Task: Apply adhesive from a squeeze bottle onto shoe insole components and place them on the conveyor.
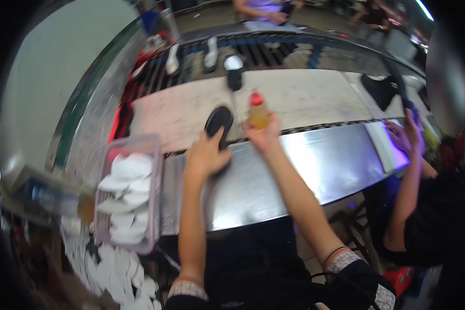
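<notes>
My left hand (207, 153) is closed on a black shoe sole (220, 118), which lies along the seam between the pale board and the metal tabletop. Part of the sole is hidden under my fingers. In my right hand (265, 135) is a squeeze bottle (258, 111) with a red cap and yellowish liquid. It stands nearly upright, just right of the sole and apart from it. Farther off, a black shoe piece (234, 79) with a white top sits on the pale board.
A pinkish basket (156, 201) of white insole-shaped pieces stands at my left, with more white pieces (113, 274) heaped below. Shoe parts (211, 54) rest on the roller conveyor beyond. A co-worker's hands (411, 135) hold a dark item at right. Another person (263, 10) sits across.
</notes>
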Motion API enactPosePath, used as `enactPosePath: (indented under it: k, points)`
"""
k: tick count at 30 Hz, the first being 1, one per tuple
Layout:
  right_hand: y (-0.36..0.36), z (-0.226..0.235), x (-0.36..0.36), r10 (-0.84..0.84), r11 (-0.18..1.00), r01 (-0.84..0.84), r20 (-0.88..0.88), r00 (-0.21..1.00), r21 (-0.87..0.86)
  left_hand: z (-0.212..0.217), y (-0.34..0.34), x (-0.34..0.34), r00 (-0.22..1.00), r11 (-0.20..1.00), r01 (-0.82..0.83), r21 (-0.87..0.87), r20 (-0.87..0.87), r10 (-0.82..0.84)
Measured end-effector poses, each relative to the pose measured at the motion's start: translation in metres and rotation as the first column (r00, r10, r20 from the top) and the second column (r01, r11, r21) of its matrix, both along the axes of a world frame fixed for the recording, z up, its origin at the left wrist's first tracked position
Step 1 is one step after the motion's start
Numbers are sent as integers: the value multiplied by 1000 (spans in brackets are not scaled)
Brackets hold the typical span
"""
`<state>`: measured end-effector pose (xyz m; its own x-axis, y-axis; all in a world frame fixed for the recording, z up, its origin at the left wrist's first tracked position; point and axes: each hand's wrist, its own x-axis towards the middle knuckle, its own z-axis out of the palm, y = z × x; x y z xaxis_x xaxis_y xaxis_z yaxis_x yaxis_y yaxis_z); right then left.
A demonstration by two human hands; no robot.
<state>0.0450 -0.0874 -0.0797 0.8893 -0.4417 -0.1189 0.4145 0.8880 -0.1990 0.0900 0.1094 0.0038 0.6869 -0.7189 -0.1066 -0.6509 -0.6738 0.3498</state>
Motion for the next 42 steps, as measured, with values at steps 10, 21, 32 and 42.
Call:
enactPosePath:
  k: [10,21,32,42]
  points:
    - [24,17,-10,-19,1000,19,-4,1000,11,11,48,-102,970,988,114,107,205,-134]
    - [15,11,3,3,996,-10,-80,997,-84,-8,55,-104,964,989,67,-133,263,-30]
    - [15,46,-16,-287,516,-197,-384,878,-834,-55,95,-99,1000,641,5,-767,-3,-11]
    - [43,64,-21,-419,13,14,7,908,-1000,-56,97,-100,997,647,-6,-763,-53,-52]
